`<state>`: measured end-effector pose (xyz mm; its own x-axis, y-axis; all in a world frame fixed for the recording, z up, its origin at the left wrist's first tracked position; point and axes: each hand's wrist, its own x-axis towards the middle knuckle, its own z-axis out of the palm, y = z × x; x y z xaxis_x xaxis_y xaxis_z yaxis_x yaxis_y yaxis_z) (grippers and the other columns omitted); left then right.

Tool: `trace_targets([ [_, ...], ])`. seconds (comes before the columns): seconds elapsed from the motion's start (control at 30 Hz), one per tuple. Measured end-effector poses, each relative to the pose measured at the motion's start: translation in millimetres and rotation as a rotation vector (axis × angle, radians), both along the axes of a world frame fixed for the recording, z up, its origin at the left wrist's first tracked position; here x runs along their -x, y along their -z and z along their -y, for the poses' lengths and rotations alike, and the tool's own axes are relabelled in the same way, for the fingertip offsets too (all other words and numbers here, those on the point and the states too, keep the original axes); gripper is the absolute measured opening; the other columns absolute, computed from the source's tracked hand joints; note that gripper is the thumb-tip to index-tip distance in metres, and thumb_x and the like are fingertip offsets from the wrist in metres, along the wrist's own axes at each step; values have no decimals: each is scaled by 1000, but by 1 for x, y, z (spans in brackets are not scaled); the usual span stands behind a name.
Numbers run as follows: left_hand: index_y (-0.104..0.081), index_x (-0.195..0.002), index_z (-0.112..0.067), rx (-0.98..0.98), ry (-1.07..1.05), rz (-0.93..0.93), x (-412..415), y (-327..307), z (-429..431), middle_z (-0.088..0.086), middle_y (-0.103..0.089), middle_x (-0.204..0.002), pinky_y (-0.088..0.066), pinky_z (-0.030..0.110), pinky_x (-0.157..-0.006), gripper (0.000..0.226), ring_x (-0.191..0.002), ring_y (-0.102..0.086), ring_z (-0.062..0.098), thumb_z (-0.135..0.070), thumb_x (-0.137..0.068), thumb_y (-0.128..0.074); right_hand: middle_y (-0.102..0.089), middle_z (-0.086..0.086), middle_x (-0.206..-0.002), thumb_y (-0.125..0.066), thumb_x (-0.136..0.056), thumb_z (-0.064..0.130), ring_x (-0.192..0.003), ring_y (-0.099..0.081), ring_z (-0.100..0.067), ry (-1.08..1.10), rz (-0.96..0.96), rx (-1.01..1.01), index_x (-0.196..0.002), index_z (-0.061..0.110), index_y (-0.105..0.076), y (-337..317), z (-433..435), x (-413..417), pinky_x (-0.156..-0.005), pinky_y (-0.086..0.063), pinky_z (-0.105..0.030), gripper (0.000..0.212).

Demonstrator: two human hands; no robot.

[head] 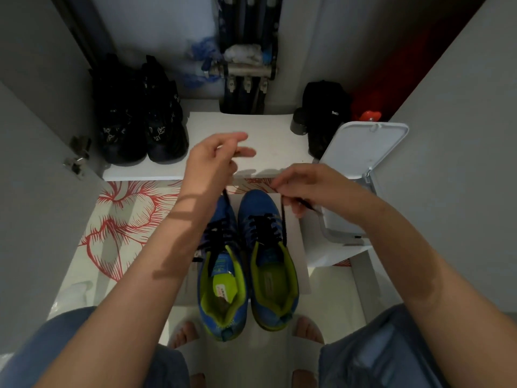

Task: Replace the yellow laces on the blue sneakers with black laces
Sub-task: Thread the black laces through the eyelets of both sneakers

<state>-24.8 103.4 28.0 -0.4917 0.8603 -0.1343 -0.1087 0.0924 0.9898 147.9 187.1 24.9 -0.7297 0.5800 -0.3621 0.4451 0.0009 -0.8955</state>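
- Our left hand (pixel 215 161) and right hand (pixel 302 191) each pinch a black lace (pixel 284 219) end above the blue sneakers (pixel 260 214) on the floor.
- Uneven pulling could leave us mismatched ends, we judge.

A home entryway: dark shoes (pixel 140 113) on a closet shelf (pixel 246 130), a floral floor mat (pixel 123 217).

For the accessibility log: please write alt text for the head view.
Two hands pull black lace ends up from a pair of blue sneakers on the floor: the left hand holds one lace, the right hand another. Black shoes sit on a white shelf beyond.
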Motion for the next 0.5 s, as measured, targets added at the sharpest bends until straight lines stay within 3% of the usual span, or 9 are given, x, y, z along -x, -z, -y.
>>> trace_targets([
  [0.07, -57, -110, -13, -131, 54, 225, -6, -16, -12, -9, -69, -69, -28, 10, -41, 21, -44, -30, 1, -11, -101, -38, -62, -7, -76, -54, -92, 7, -67, -59, -16, -19, -140, 165, -105, 6, -65, -7, 4, 8, -65, -54, -26, 17],
  [0.17, -55, -112, -10, -225, 107, 381, -17, -34, -31, -11, -66, -65, -27, 9, -38, 21, -40, -30, 0, -9, -101, -38, -64, -5, -73, -55, -91, 1, -65, -60, -14, 2, -215, 185, -100, 4, -66, -8, 11, 22, -66, -55, -26, 14],
  [0.3, -57, -110, -11, -175, 148, 387, -35, -33, -39, -4, -63, -76, -26, 9, -38, 21, -38, -31, 0, -7, -100, -38, -65, -6, -70, -57, -87, -4, -59, -60, -14, -57, -164, 124, -94, 1, -61, -8, 15, 29, -58, -54, -25, 9],
  [0.5, -60, -105, -14, -188, 156, 435, -30, -28, -42, -7, -64, -72, -29, 9, -38, 23, -39, -32, 1, -8, -101, -38, -65, -7, -72, -57, -88, -3, -62, -61, -15, -139, -177, 134, -87, 1, -65, -12, 9, 22, -60, -53, -25, 10],
])
